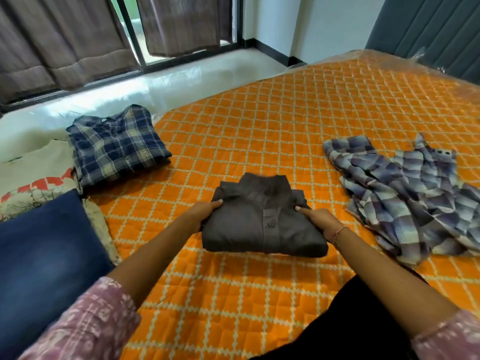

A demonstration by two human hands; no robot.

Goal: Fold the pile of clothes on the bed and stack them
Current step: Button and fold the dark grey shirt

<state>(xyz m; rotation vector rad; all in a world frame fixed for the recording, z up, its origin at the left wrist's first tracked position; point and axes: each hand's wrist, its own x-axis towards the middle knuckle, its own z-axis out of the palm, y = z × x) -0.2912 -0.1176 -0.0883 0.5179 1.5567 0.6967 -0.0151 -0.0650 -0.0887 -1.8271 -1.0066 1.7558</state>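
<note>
Centrally, the bed [311, 113] with its orange quilted cover is shown, serving as the folding surface. At nine o'clock, dark blue denim [44, 255] is seen at the near left, with a pale printed garment [33, 175] lying partly under it. At three o'clock an unfolded lilac checked shirt [410, 198] is left crumpled, presumably awaiting its turn. At ten o'clock a folded navy plaid shirt [117, 146] is set down, its near edge overlapping the pale garment; it is judged to mark the stacking place. At the centre, the folded grey shirt [265, 222] is laid collar-up, placket and button facing upward. It is held at both side edges: the left hand [205, 213] is curled round the left edge, thumb on top, and the right hand [319, 220] likewise on the right edge, so that the folds are kept together. Whether the fingers reach beneath cannot be told. A lift toward ten o'clock is judged likely.
</note>
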